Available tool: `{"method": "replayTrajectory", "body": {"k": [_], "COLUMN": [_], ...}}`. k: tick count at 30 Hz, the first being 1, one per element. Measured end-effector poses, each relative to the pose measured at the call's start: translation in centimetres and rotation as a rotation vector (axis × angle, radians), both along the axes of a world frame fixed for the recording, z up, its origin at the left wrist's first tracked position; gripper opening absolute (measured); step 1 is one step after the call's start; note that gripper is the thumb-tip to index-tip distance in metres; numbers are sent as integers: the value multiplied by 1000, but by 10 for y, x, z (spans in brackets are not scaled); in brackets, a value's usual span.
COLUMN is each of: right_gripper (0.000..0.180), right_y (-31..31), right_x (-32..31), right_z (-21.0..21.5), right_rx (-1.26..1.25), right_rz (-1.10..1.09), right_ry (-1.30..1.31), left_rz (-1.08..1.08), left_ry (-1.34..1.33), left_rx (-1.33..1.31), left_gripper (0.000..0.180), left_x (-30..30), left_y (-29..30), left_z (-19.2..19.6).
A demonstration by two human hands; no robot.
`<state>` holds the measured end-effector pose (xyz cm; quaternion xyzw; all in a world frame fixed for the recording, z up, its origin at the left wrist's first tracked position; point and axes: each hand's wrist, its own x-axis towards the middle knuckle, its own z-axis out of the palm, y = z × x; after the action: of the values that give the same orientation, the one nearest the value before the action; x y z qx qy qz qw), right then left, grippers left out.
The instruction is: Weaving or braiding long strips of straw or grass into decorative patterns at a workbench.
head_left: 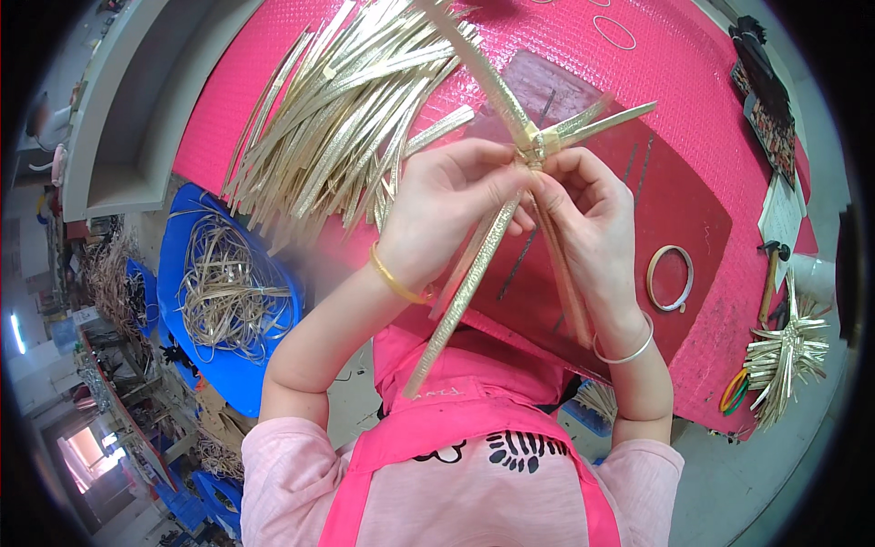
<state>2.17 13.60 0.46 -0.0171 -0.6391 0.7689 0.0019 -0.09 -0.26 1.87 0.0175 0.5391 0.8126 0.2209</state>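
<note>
Several flat gold strips (476,283) cross at a small woven knot (538,142) in front of me, with loose ends spreading up and down from it. My left hand (451,196) pinches the strips just below the knot. From the other side my right hand (588,214) grips them with thumb and bent fingers. The fingertips of both hands nearly meet, so part of the strips there is hidden. Beneath the hands lies a dark red mat (679,205) with black marks.
A large heap of gold strips (355,118) covers the table's left side. A blue tub (241,378) of strip scraps stands lower left. A tape roll (670,277) lies on the mat's right. Along the right edge are a hammer (771,273) and a bundle of gold strips (788,356).
</note>
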Motion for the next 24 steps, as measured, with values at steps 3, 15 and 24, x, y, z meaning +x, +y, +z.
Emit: {"method": "replayTrajectory", "body": {"k": [3, 15, 24], "right_gripper": [10, 8, 12], "right_y": [2, 28, -4], "right_x": [-1, -9, 18], "right_z": [-2, 10, 16], "right_rx": [165, 523, 57], "right_rz": [-58, 169, -83], "right_ry": [29, 141, -19], "left_rz": [-3, -301, -50], "left_ry": [97, -121, 8], "left_rx": [-201, -155, -23], "left_gripper": [21, 17, 16], "left_x": [-1, -17, -3], "left_y": [-2, -19, -2], "left_z": [6, 5, 1]}}
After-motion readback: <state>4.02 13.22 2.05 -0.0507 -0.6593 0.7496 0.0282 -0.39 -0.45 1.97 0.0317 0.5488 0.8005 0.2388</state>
